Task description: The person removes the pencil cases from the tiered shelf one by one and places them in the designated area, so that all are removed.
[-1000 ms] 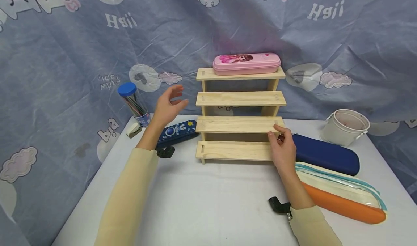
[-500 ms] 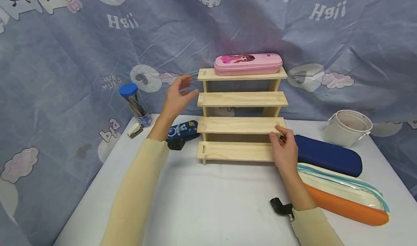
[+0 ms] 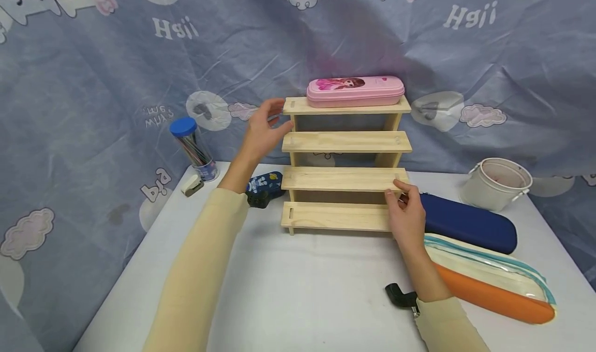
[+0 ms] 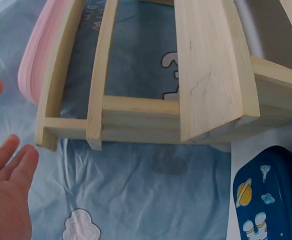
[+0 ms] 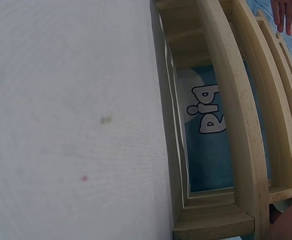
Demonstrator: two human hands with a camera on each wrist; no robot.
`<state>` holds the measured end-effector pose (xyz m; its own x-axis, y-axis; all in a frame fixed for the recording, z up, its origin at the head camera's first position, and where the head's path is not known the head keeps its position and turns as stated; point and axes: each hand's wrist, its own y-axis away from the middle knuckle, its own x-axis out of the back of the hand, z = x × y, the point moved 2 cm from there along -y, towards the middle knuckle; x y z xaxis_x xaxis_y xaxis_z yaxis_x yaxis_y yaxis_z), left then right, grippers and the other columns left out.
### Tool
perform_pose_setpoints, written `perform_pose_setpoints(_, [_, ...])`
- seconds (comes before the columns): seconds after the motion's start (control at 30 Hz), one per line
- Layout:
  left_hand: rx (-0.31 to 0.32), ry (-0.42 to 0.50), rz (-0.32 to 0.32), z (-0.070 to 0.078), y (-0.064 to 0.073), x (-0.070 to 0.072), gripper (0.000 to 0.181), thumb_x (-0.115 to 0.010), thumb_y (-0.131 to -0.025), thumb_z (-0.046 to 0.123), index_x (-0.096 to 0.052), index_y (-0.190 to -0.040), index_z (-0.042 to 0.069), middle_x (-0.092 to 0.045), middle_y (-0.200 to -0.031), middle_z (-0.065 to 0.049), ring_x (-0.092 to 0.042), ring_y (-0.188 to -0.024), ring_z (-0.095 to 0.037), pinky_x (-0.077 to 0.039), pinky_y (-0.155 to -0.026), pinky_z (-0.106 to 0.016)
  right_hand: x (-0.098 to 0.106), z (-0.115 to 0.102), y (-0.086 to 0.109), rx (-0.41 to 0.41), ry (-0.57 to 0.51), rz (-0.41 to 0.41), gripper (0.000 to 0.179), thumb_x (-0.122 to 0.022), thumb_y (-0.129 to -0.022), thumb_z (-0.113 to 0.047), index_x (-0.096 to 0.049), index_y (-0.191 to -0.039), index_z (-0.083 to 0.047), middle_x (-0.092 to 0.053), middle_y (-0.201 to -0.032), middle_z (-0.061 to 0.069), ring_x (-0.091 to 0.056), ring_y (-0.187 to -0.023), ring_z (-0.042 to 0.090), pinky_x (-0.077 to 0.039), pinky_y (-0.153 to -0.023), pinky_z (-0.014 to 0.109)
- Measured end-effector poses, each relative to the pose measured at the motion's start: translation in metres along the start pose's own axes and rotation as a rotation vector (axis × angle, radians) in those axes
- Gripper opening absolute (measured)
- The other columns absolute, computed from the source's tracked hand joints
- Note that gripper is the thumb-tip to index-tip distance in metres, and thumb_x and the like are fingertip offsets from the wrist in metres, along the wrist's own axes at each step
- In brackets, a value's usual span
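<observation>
A stepped wooden rack [image 3: 345, 142] with several boards stands in the middle of the table. On its top board lies a pink pencil case [image 3: 356, 93]. My left hand [image 3: 262, 132] is beside the rack's upper left end, fingers spread and slightly bent; the left wrist view shows a small gap between these fingertips [image 4: 32, 152] and the wood. At the rack's right side, my right hand [image 3: 406, 215] grips the end of the second board from the bottom between thumb and fingers. In the right wrist view, most of that hand is cut off.
Left of the rack lies a blue space-print pencil case [image 3: 267, 182], partly behind my left wrist. Further left are a blue-lidded jar [image 3: 193, 147] and a small whitish block [image 3: 192, 185]. To the right are a navy case [image 3: 467, 222], an orange-and-cream case [image 3: 493, 284] and a white bucket [image 3: 493, 184].
My left hand has moved right and up, from over the space-print case to the rack's upper left end. The right hand keeps its grip and the rack has not visibly shifted.
</observation>
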<state>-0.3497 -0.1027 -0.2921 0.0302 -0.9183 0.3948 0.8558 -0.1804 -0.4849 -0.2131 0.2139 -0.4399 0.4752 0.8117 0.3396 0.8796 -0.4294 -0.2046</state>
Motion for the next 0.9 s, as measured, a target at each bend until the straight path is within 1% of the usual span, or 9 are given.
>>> perform_pose_setpoints(0.07, [-0.007,-0.017,-0.009,0.004,-0.002,-0.003,0.055,-0.071,-0.087,0.019,-0.048,-0.136,0.007,-0.05,-0.135,-0.011,-0.046,-0.126,-0.021,-0.038,-0.102,-0.023,0.0,0.0,0.0,-0.001,0.0,-0.001,0.046,-0.055,-0.094,-0.048,-0.052,-0.135,-0.026,-0.053,-0.13,0.007,-0.051,-0.114,0.023,-0.041,-0.095,0.044])
perform_pose_setpoints(0.13, [-0.006,-0.055,-0.016,0.007,-0.006,-0.006,0.055,-0.071,-0.088,0.021,-0.048,-0.136,0.008,-0.05,-0.136,-0.01,-0.045,-0.126,-0.02,-0.036,-0.103,-0.021,0.001,-0.001,-0.001,-0.005,0.0,0.0,0.046,-0.055,-0.094,-0.048,-0.052,-0.135,-0.027,-0.053,-0.131,0.007,-0.051,-0.114,0.023,-0.041,-0.095,0.044])
perform_pose_setpoints(0.23, [-0.009,-0.123,-0.018,0.014,-0.01,-0.009,0.056,-0.07,-0.088,0.026,-0.048,-0.137,0.011,-0.05,-0.136,-0.008,-0.044,-0.126,-0.02,-0.035,-0.103,-0.022,0.002,-0.002,-0.001,-0.007,-0.001,0.005,0.045,-0.055,-0.094,-0.047,-0.052,-0.135,-0.027,-0.053,-0.132,0.006,-0.051,-0.114,0.023,-0.041,-0.095,0.044])
perform_pose_setpoints(0.37, [-0.035,-0.19,-0.025,0.023,-0.014,-0.013,0.055,-0.069,-0.087,0.027,-0.049,-0.136,0.014,-0.048,-0.137,-0.003,-0.045,-0.125,-0.023,-0.038,-0.101,-0.026,0.001,0.0,-0.001,-0.007,0.001,-0.001,0.046,-0.055,-0.094,-0.048,-0.052,-0.135,-0.027,-0.053,-0.131,0.006,-0.051,-0.114,0.023,-0.041,-0.095,0.043])
perform_pose_setpoints(0.47, [-0.059,-0.254,-0.036,0.028,-0.015,-0.015,0.053,-0.069,-0.088,0.026,-0.049,-0.135,0.015,-0.045,-0.139,0.001,-0.045,-0.125,-0.021,-0.039,-0.099,-0.024,-0.001,0.002,-0.001,-0.001,0.002,-0.007,0.046,-0.055,-0.094,-0.049,-0.052,-0.135,-0.028,-0.054,-0.13,0.007,-0.052,-0.114,0.023,-0.041,-0.095,0.044])
perform_pose_setpoints(0.57, [-0.071,-0.337,-0.047,0.033,-0.018,-0.019,0.054,-0.067,-0.088,0.028,-0.048,-0.136,0.016,-0.043,-0.141,0.001,-0.041,-0.128,-0.015,-0.033,-0.102,-0.021,-0.001,0.001,-0.001,0.007,0.004,-0.001,0.046,-0.056,-0.094,-0.049,-0.053,-0.134,-0.028,-0.054,-0.13,0.006,-0.052,-0.113,0.023,-0.041,-0.096,0.044])
perform_pose_setpoints(0.7, [-0.052,-0.38,-0.081,0.037,-0.024,-0.026,0.057,-0.065,-0.089,0.031,-0.044,-0.14,0.018,-0.041,-0.143,0.003,-0.034,-0.132,-0.008,-0.028,-0.106,-0.023,0.0,0.0,0.0,0.007,0.005,0.0,0.046,-0.056,-0.094,-0.05,-0.053,-0.134,-0.027,-0.054,-0.13,0.006,-0.052,-0.113,0.023,-0.041,-0.095,0.043])
perform_pose_setpoints(0.77, [-0.033,-0.381,-0.094,0.038,-0.026,-0.028,0.058,-0.065,-0.089,0.031,-0.042,-0.141,0.019,-0.04,-0.144,0.004,-0.033,-0.132,-0.007,-0.028,-0.107,-0.023,0.001,0.0,0.0,0.001,0.004,-0.003,0.046,-0.055,-0.093,-0.05,-0.052,-0.134,-0.027,-0.054,-0.13,0.006,-0.052,-0.114,0.022,-0.041,-0.095,0.043])
perform_pose_setpoints(0.9, [-0.006,-0.419,-0.11,0.04,-0.031,-0.031,0.061,-0.065,-0.09,0.03,-0.039,-0.144,0.021,-0.038,-0.146,0.003,-0.031,-0.134,-0.008,-0.025,-0.107,-0.022,0.0,0.001,0.001,-0.008,0.001,-0.006,0.047,-0.056,-0.093,-0.05,-0.052,-0.134,-0.028,-0.054,-0.129,0.006,-0.052,-0.113,0.022,-0.041,-0.095,0.043])
